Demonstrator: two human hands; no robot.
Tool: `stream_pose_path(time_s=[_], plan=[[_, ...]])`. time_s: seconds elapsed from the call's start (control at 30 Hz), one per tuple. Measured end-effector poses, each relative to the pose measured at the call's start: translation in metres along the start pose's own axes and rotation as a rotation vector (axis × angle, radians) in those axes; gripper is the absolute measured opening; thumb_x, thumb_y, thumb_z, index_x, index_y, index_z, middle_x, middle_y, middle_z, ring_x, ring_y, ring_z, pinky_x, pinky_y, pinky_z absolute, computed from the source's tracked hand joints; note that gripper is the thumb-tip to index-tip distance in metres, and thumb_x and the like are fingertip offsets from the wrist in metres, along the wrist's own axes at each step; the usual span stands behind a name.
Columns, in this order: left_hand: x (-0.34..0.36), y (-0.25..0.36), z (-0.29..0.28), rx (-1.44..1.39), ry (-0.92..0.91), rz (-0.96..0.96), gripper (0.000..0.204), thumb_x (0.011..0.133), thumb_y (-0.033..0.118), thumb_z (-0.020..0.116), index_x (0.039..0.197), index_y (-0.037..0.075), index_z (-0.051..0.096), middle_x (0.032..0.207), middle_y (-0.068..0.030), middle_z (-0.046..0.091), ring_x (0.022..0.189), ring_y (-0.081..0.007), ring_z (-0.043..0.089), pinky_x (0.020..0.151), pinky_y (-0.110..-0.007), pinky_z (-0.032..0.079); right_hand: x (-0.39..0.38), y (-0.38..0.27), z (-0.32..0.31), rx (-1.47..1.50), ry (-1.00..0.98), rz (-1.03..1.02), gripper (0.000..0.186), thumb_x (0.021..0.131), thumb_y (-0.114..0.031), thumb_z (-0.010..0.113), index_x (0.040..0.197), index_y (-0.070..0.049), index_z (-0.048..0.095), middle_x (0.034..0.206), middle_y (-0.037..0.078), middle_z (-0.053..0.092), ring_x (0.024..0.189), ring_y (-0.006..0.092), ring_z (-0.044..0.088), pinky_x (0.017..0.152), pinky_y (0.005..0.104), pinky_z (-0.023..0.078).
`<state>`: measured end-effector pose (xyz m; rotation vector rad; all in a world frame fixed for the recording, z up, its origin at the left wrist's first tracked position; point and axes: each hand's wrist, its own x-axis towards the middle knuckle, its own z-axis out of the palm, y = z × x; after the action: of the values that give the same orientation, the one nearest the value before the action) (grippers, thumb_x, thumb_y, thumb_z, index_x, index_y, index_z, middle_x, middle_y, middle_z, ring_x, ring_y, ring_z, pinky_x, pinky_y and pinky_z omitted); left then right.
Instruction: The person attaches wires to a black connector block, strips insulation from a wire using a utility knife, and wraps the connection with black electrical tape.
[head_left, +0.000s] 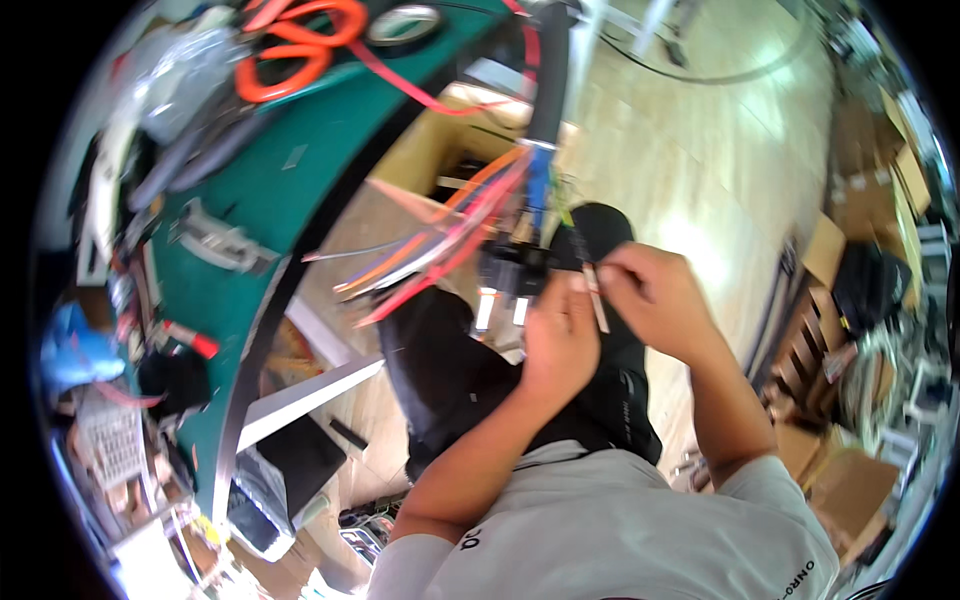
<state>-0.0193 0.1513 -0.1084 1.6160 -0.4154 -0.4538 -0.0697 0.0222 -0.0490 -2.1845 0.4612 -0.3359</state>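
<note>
Blur all over the fingertips here! The left hand (pixel 562 335) curls in close, the right hand (pixel 655 300) bends its fingers opposite, and a thin strand (pixel 601 314) runs between them, its pale end poking below the fingertips. Closed on it or merely touching? Can't tell for either. Just left, black connectors (pixel 512 266) hang, smeared, their details lost.
</note>
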Motion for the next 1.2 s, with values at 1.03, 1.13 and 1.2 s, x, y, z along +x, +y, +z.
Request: stream_pose_path(time_s=[1.03, 1.13, 1.2], plan=[[-0.002, -0.009, 0.004, 0.073, 0.08, 0.172, 0.034, 0.101, 0.024, 0.049, 0.084, -0.002, 0.062, 0.064, -0.0159, 0.061, 0.055, -0.0293, 0.059, 0.053, -0.038, 0.045, 0.034, -0.15, 0.093, 1.617, -0.7, -0.091, 0.041, 0.091, -0.037, 0.061, 0.096, 0.004, 0.059, 0.083, 0.012, 0.062, 0.078, 0.0177, 0.061, 0.068, 0.0272, 0.048], [-0.001, -0.005, 0.004, -0.029, 0.036, 0.071, 0.027, 0.097, 0.018, 0.053, 0.078, 0.0, 0.058, 0.07, -0.0187, 0.06, 0.072, -0.0394, 0.058, 0.062, -0.048, 0.045, 0.041, -0.149, 0.093, 1.565, -0.72, -0.106, 0.036, 0.092, -0.033, 0.061, 0.095, 0.002, 0.059, 0.082, 0.011, 0.062, 0.075, 0.0168, 0.06, 0.066, 0.0276, 0.048], [-0.007, 0.024, -0.005, 0.078, -0.042, 0.054, 0.025, 0.098, 0.019, 0.052, 0.085, 0.0, 0.061, 0.073, -0.0162, 0.063, 0.067, -0.0325, 0.06, 0.06, -0.043, 0.047, 0.044, -0.165, 0.075, 1.477, -0.744, -0.203, 0.032, 0.092, -0.031, 0.062, 0.094, 0.001, 0.059, 0.082, 0.01, 0.062, 0.074, 0.0162, 0.06, 0.065, 0.0279, 0.048]])
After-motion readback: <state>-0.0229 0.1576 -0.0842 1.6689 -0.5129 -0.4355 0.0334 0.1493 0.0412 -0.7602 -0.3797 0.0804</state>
